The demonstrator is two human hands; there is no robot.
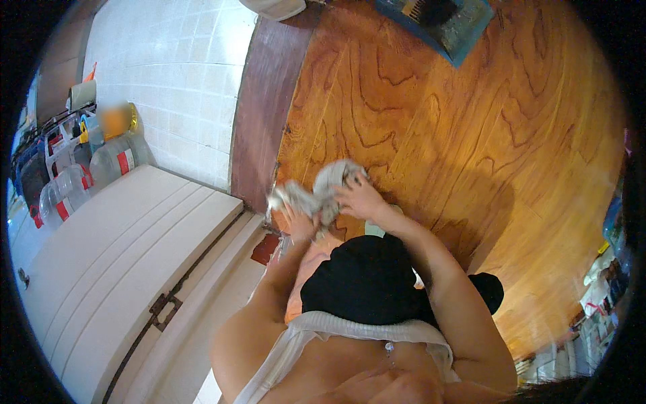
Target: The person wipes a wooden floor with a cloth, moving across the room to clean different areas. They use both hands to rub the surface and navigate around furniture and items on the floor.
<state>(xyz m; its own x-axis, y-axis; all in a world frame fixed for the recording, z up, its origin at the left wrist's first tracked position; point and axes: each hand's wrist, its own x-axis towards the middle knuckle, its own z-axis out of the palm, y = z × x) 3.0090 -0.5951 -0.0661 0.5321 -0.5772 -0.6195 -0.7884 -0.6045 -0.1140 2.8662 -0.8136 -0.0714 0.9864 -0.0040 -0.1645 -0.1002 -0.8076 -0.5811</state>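
Note:
A crumpled grey cloth [335,177], blurred in places, is bunched low over the wood-patterned floor [429,131]. My left hand [301,223] holds its left end, close to the dark threshold strip [270,96]. On the cloth's right part, my right hand [361,198] has its fingers spread over the folds and grips them. Both forearms reach forward past my black-clothed knee [361,280]. The underside of the cloth is hidden, so I cannot tell how much of it touches the floor.
A white door [126,237] with a rusty hinge [165,311] stands at my left. Beyond it are large clear plastic bottles [118,159] on white tiles [192,101]. A blue-edged dustpan [456,43] with dark debris lies ahead. Assorted bags [598,275] line the right edge.

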